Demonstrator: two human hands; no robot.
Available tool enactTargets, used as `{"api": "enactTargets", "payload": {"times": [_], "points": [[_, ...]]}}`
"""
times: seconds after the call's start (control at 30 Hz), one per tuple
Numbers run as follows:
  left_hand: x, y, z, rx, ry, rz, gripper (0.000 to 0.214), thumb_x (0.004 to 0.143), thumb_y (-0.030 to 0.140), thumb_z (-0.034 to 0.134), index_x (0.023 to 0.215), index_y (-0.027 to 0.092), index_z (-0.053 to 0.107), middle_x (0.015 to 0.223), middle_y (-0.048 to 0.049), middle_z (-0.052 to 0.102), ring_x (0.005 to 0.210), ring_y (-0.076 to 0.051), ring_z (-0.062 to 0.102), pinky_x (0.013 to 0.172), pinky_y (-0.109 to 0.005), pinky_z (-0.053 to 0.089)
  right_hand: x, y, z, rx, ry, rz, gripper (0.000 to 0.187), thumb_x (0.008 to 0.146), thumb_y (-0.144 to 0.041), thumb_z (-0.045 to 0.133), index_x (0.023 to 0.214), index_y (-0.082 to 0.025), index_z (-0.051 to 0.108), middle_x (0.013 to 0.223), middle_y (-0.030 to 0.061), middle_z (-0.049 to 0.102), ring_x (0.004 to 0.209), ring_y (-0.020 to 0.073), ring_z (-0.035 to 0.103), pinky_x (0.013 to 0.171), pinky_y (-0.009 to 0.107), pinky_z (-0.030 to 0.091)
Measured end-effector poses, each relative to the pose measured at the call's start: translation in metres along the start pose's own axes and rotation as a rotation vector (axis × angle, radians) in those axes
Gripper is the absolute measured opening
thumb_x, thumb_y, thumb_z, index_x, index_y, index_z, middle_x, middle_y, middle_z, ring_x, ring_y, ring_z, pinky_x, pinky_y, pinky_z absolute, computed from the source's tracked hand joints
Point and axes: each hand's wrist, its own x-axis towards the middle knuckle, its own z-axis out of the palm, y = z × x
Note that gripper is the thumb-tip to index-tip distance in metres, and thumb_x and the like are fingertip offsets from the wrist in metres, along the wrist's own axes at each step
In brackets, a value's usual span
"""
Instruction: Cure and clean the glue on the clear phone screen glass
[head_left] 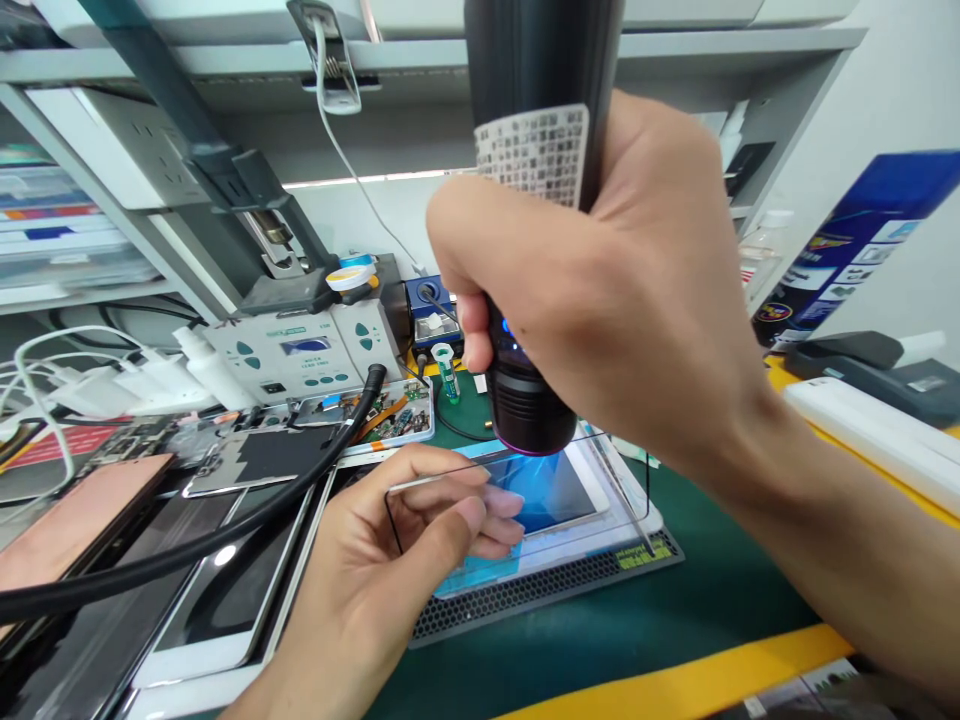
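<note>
My right hand (pixel 600 270) is wrapped firmly around a black handheld flashlight (pixel 541 70), its head pointing down. My left hand (pixel 375 560), in front of it and lower, grips the near end of a clear glass panel with a thin black edge (pixel 540 520) between thumb and fingers. The panel hangs tilted beneath the flashlight head, above a white-framed screen showing blue (pixel 559 492).

Under that lies a gray honeycomb mat (pixel 517 608), set on the green work surface (pixel 739 590), whose yellow border (pixel 690 670) runs below my right forearm. Left of my left hand, a black hose (pixel 187 565) curves over a white-framed display panel (pixel 214 605); farther left lies a rose-gold phone shell (pixel 82 510).

Beyond my left hand sit a shallow tray of small circuit parts (pixel 409 418) and a gray rework station (pixel 296 350). A gray shelf (pixel 675 42) spans the bench past my right hand, a white cable (pixel 341 140) dangling from it. Off to the right of that hand, a blue printed panel (pixel 862 235) stands against the pale wall (pixel 900 80).
</note>
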Motion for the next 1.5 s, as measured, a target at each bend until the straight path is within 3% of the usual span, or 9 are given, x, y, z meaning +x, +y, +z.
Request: {"api": "enactTargets", "payload": {"times": [0.27,0.5,0.77,0.87,1.07,1.2,1.5], "points": [[-0.001,0.003,0.003,-0.042,0.033,-0.043,0.011,0.088,0.024,0.074,0.097,0.018,0.072,0.09,-0.0082,0.081,0.079,-0.023,0.077,0.074,-0.033,0.064,-0.007,0.007,-0.003,-0.005,-0.039,-0.249,0.032,0.075,-0.013,0.052,0.05,-0.029,0.042,0.053,-0.0025,0.05,0.05,0.0175,0.047,0.043,0.032,0.038],[0.001,0.008,0.007,-0.097,0.079,-0.12,0.007,0.087,0.021,0.072,0.092,0.015,0.073,0.083,-0.0084,0.081,0.068,-0.019,0.076,0.066,-0.026,0.061,-0.006,0.0,0.001,-0.126,0.095,-0.19,0.031,0.068,-0.014,0.059,0.053,-0.028,0.036,0.051,-0.0022,0.043,0.055,0.0186,0.049,0.042,0.03,0.034],[0.0,0.014,0.007,-0.127,0.094,-0.171,0.007,0.087,0.022,0.071,0.091,0.016,0.071,0.086,-0.0054,0.08,0.068,-0.019,0.075,0.065,-0.025,0.061,-0.012,-0.013,0.005,-0.142,0.093,-0.291,0.016,0.067,-0.013,0.057,0.065,-0.029,0.052,0.044,-0.0063,0.043,0.04,0.0143,0.042,0.037,0.028,0.031],[0.0,0.016,0.007,-0.158,0.102,-0.185,0.008,0.087,0.022,0.07,0.092,0.016,0.072,0.088,-0.0059,0.079,0.067,-0.02,0.074,0.064,-0.028,0.061,-0.015,-0.022,0.006,-0.137,0.043,-0.236,0.016,0.069,-0.017,0.059,0.063,-0.028,0.05,0.044,-0.0065,0.041,0.04,0.0133,0.041,0.039,0.028,0.032],[0.002,0.02,0.009,-0.192,0.095,-0.203,0.005,0.086,0.02,0.068,0.086,0.018,0.072,0.084,-0.0065,0.08,0.067,-0.023,0.072,0.064,-0.033,0.06,-0.009,-0.006,0.008,-0.135,0.142,-0.164,0.02,0.063,-0.016,0.057,0.057,-0.029,0.043,0.045,-0.0038,0.041,0.05,0.0178,0.05,0.037,0.027,0.028],[0.002,0.023,0.012,-0.201,0.094,-0.175,0.007,0.085,0.02,0.066,0.083,0.018,0.073,0.082,-0.0063,0.079,0.066,-0.024,0.072,0.062,-0.034,0.06,-0.007,-0.001,0.007,-0.085,0.117,-0.163,0.023,0.062,-0.015,0.056,0.054,-0.029,0.04,0.046,-0.0027,0.041,0.053,0.0183,0.05,0.035,0.027,0.026],[0.002,0.024,0.014,-0.225,0.085,-0.165,0.013,0.086,0.016,0.064,0.083,0.018,0.076,0.081,-0.0054,0.08,0.065,-0.024,0.073,0.061,-0.033,0.062,-0.007,0.002,0.004,-0.11,0.084,-0.189,0.02,0.065,-0.015,0.055,0.055,-0.029,0.045,0.047,-0.0018,0.043,0.054,0.021,0.053,0.042,0.03,0.037]]}}
